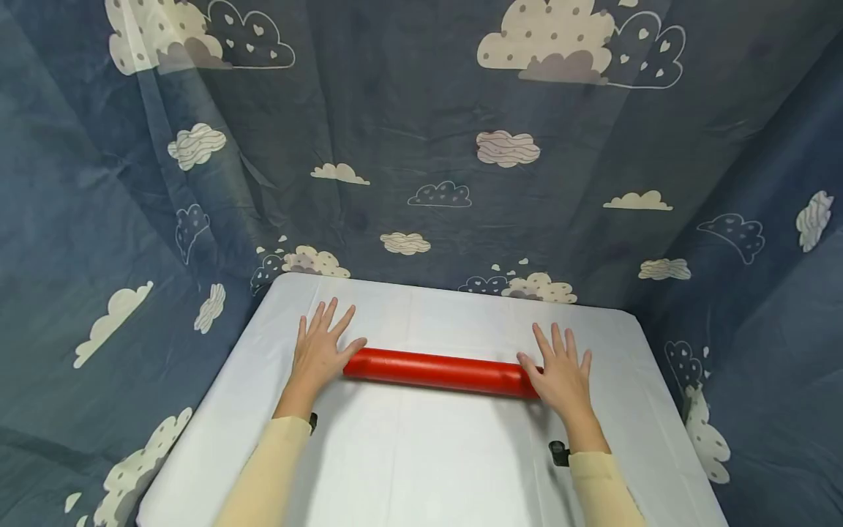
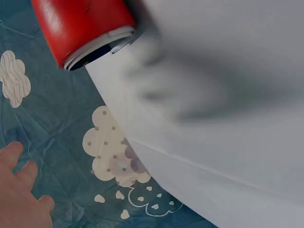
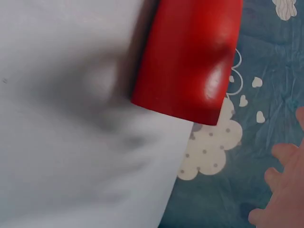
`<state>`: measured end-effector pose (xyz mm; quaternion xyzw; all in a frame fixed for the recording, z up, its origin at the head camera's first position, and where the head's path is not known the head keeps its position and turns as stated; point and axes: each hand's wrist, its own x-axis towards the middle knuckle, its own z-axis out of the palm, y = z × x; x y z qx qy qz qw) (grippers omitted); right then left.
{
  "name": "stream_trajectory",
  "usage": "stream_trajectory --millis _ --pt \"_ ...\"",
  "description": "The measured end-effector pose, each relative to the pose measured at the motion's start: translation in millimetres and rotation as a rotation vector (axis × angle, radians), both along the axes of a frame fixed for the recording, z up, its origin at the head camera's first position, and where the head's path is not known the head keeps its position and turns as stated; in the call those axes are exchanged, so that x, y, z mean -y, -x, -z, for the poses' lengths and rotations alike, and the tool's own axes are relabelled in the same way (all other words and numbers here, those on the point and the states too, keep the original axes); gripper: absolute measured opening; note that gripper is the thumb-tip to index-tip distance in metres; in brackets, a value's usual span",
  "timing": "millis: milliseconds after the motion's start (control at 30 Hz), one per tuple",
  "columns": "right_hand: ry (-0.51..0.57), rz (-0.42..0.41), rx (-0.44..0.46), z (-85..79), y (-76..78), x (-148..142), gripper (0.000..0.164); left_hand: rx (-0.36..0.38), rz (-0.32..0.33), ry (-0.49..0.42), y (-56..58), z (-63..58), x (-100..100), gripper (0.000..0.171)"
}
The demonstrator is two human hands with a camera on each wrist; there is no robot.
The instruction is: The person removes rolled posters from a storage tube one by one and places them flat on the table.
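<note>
A red roll (image 1: pixel 441 370), shaped like a long tube, lies crosswise on the white-covered table (image 1: pixel 421 461). At its left end the left hand (image 1: pixel 318 356) is spread, with the thumb overlapping the tip of the roll in the head view. The right hand (image 1: pixel 562 375) spreads its fingers over the opposite end, thumb in front of the red surface. In the left wrist view the roll (image 2: pixel 88 26) shows a hollow end with a pale inner rim. The right wrist view shows the other end of the roll (image 3: pixel 187 61) and separated fingers at the right edge.
Dark blue fabric (image 1: pixel 408 124) printed with clouds hangs behind the table and along both sides. Black wrist straps (image 1: pixel 559 453) sit near the cuffs of the cream sleeves (image 1: pixel 266 472). Shadows of the hands fall on the white surface.
</note>
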<state>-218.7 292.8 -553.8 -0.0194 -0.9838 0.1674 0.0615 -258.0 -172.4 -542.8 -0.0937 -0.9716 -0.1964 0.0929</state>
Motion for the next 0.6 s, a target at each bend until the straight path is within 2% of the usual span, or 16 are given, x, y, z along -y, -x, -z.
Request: stream_trajectory --millis 300,600 --pt "0.006 -0.008 0.041 10.9 -9.5 9 0.095 0.011 0.029 0.024 -11.1 17.4 -4 0.086" --pt "-0.012 -0.055 -0.015 20.6 -20.2 12 0.093 0.039 0.058 -0.005 -20.0 32.5 -15 0.090"
